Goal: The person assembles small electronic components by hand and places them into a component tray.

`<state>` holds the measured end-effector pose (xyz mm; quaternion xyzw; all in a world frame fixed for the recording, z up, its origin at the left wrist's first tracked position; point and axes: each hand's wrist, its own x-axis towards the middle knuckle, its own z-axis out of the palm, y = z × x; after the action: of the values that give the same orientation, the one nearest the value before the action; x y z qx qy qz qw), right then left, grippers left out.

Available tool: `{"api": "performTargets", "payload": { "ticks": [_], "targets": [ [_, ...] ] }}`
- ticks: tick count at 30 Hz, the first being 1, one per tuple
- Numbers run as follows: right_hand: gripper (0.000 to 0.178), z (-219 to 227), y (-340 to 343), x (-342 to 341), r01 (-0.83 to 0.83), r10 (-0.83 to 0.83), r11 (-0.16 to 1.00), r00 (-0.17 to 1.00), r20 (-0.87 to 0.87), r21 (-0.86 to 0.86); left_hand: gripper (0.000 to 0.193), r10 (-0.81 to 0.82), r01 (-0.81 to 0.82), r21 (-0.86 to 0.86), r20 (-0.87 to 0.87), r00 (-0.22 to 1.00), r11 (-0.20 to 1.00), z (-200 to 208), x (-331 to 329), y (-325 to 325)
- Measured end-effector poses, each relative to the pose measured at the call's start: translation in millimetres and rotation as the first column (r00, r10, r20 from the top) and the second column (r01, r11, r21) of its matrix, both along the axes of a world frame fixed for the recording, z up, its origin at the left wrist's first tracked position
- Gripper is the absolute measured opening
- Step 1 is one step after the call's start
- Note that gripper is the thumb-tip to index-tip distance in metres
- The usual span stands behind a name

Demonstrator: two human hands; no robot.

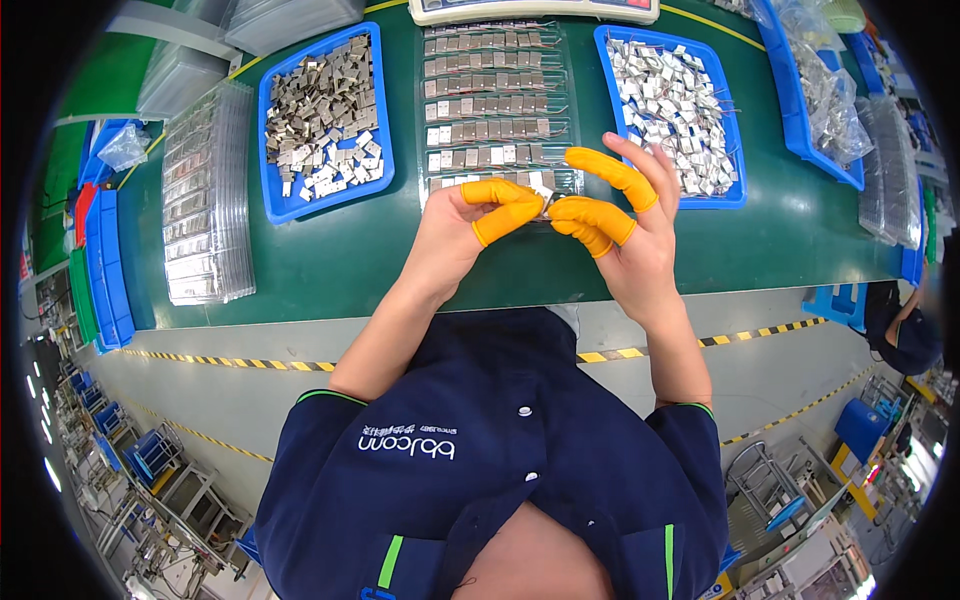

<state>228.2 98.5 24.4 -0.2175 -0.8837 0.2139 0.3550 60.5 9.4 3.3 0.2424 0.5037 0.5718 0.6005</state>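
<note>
My left hand (455, 225), with yellow finger cots on its fingertips, pinches a small white and silver connector (545, 193). My right hand (630, 215) meets it there, thumb and a cot-covered finger closed on the same small piece while the other fingers are raised. The fingertips partly hide it. Both hands are over the near end of a clear plastic tray (572, 130), which holds rows of metal-cased connectors with thin wires. To the left, a blue bin (385, 178) holds loose metal connector shells (335, 95). At the right, another blue bin (738, 170) holds white wired connectors (675, 110).
Stacked clear trays (210, 200) stand at the table's left, beside a blue crate (107, 265). A white device (535, 10) sits at the far edge. Right of the bins are a blue bin with plastic bags (840, 140) and more clear trays (890, 170). Another person (905, 325) is at far right.
</note>
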Motion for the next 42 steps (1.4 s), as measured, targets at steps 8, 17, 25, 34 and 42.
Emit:
{"api": "performTargets", "payload": {
  "ticks": [8, 17, 25, 34, 42],
  "targets": [
    [0.014, -3.7, -2.2, 6.7, -0.128, 0.107, 0.890, 0.992, -0.072, -0.438, 0.011, -0.050, 0.050, 0.096, -0.006, 0.999, 0.994, 5.6, 7.5, -8.3],
    [0.017, -7.0, 5.6, 13.4, -0.136, 0.165, 0.849, 0.986, 0.012, -0.510, 0.013, -0.011, 0.157, 0.178, -0.625, 0.781, 0.971, 7.9, 7.2, -3.7],
    [0.028, -8.5, -2.9, 4.2, 0.017, -0.152, 0.869, 0.960, -0.234, -0.495, 0.013, 0.218, -0.197, 0.101, -0.273, 0.937, 0.975, 0.9, 14.2, 2.4],
    [0.021, -17.7, 1.8, -6.2, 0.172, -0.170, 0.984, 0.985, -0.033, 0.052, 0.014, 0.229, -0.206, 0.114, -0.242, 0.943, 0.972, 1.9, 21.6, 7.6],
    [0.013, -38.9, 33.8, -13.0, 0.215, -0.224, 0.974, 0.965, 0.137, 0.078, 0.018, 0.423, -0.191, 0.380, -0.856, 0.297, 0.905, -23.2, -11.6, 7.1]
  ]
}}
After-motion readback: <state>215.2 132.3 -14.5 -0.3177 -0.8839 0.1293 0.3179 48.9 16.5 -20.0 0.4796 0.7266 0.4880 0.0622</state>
